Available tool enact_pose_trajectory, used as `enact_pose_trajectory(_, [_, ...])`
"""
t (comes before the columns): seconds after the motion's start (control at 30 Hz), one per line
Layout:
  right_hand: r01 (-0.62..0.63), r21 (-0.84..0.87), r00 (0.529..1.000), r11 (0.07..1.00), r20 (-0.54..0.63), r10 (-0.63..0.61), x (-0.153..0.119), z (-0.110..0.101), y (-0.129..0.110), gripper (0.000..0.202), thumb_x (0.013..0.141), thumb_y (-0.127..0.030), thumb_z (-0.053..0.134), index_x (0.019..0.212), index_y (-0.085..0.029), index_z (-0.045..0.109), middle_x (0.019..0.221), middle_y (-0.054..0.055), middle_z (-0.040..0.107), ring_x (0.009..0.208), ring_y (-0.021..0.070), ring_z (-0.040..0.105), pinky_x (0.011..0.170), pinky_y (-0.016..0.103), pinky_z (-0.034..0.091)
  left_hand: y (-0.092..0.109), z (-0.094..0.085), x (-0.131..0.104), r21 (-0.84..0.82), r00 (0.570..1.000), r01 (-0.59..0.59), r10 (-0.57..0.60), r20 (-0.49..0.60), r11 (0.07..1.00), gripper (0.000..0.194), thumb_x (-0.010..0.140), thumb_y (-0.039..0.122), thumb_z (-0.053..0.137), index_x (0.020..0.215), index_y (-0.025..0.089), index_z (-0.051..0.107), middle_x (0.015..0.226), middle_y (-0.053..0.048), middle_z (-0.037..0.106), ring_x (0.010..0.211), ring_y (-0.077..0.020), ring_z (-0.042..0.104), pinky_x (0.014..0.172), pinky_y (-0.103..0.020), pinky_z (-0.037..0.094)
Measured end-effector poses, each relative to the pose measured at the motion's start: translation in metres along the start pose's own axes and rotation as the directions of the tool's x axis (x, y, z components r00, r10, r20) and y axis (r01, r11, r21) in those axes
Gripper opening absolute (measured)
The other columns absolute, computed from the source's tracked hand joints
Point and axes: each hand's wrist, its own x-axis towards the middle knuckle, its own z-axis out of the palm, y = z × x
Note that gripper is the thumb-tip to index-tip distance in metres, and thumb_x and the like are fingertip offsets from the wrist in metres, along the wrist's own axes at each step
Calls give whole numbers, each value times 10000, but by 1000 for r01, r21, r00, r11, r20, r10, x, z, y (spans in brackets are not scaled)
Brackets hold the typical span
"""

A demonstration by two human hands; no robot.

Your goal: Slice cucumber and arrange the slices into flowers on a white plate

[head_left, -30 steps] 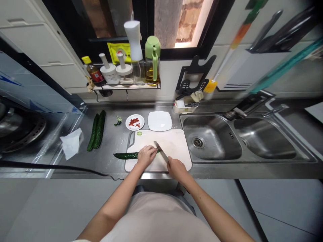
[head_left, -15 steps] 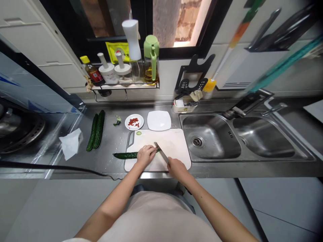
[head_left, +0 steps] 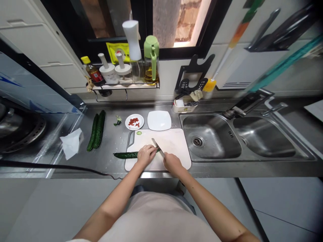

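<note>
A long dark green cucumber (head_left: 125, 155) lies across the white cutting board (head_left: 176, 144), its left end sticking out past the board's edge. My left hand (head_left: 146, 155) is closed over the cucumber near its right end. In my right hand (head_left: 173, 164) is the handle of a kitchen knife (head_left: 157, 146), whose blade slants up and left across the cucumber just right of my left fingers. Whether the blade is into the flesh I cannot tell. One pale cucumber slice (head_left: 139, 133) rests at the board's upper left.
Behind the board stand a small plate (head_left: 128, 125) with chopped red pieces and a bare square white plate (head_left: 158, 120). Two whole cucumbers (head_left: 96, 131) and a crumpled tissue (head_left: 72, 144) lie left. A double sink (head_left: 212, 136) is right; a rack of bottles (head_left: 126, 86) hangs behind.
My right hand and the knife have shifted forward and to the left, the blade tip now farther up the board. My left hand keeps its place on the cucumber.
</note>
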Motion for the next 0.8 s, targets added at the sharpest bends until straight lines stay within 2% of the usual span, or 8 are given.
enact_pose_trajectory(0.2, [10,11,1000,1000,-20,-9,5,2,-1,310,933,-155,328,1135,-127,561,1034,164,680,981,234,640,752,296,415,-1,1,-1,8,1000,-5,5,-3,1000,211,918,320,519,1005,286,708,1004,-15,673,910,-157,571,773,-277,449])
enact_pose_trajectory(0.53, [-8,-9,1000,1000,11,8,-14,11,10,259,930,-176,367,1093,-143,565,987,146,680,961,238,637,718,286,385,0,0,0,-11,1000,0,0,-2,1000,209,920,318,517,997,281,708,996,-20,674,909,-157,572,763,-275,451])
enact_pose_trajectory(0.8, [0,-1,1000,1000,13,0,-2,8,3,282,932,-168,364,1130,-128,562,1023,160,678,990,236,637,756,291,407,0,1,-1,-1,1000,3,-3,-8,1000,211,923,319,511,1000,288,706,1001,-8,672,912,-151,568,765,-266,449])
